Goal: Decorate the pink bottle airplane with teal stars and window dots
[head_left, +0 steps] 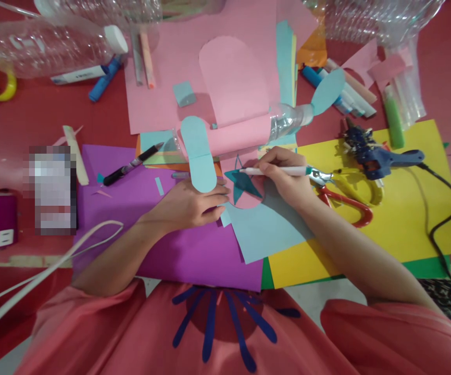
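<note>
My right hand (284,174) is closed around a white marker (284,170), its tip on a teal star (243,185) drawn on a pink paper piece (245,200). Part of the star is filled in; its top point shows only an outline. My left hand (196,204) lies flat, fingers stretched out toward the pink piece's left edge. Just above that hand is a light blue paper strip with rounded ends (199,153). Behind both hands a plastic bottle (284,124) wrapped in pink paper lies on its side, a blue paper oval (328,92) at its cap.
Purple paper (210,250) and yellow paper (405,208) cover the table. On the right are scissors (350,205) and a blue glue gun (385,159) with a trailing cord. A black pen (134,164) and a phone (53,190) lie left. Clear bottles (46,47) lie at the back.
</note>
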Action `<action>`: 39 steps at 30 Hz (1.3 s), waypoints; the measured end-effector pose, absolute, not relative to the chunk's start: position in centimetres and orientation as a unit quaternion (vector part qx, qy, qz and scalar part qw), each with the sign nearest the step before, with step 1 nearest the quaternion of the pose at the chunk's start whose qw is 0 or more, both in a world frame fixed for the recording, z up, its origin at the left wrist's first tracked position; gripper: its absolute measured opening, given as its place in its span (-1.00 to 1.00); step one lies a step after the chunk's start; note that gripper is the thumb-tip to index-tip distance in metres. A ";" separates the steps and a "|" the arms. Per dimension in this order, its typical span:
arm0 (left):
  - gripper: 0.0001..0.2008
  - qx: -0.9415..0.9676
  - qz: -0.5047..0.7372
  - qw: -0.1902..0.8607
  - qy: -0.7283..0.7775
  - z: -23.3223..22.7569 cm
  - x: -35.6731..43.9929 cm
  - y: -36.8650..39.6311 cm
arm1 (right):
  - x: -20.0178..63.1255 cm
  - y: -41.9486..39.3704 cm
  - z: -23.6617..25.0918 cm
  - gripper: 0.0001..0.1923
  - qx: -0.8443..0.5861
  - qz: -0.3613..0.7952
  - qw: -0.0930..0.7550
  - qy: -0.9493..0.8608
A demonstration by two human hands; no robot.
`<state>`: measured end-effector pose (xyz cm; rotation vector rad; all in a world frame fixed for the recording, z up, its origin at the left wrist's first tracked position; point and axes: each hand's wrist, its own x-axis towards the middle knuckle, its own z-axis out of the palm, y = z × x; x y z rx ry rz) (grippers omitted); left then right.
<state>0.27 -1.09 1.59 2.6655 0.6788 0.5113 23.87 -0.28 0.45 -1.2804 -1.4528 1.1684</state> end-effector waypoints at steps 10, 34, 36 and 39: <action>-0.73 0.927 0.180 0.243 0.224 1.6 -0.4 -0.4 | 24.1 -0.2 0.2 -0.89 -0.475 0.475 0.475 -0.569; -0.38 0.890 0.144 0.256 0.349 0.3 -0.1 -0.8 | 24.4 -0.5 0.6 -0.86 -0.470 0.434 0.396 -0.659; -0.34 0.885 0.139 0.266 0.356 0.3 -0.1 -0.8 | 24.4 -0.5 0.5 -0.84 -0.470 0.440 0.394 -0.656; -0.29 0.878 0.133 0.280 0.365 0.2 -0.1 -0.9 | 24.2 -0.6 0.6 -0.85 -0.474 0.449 0.392 -0.648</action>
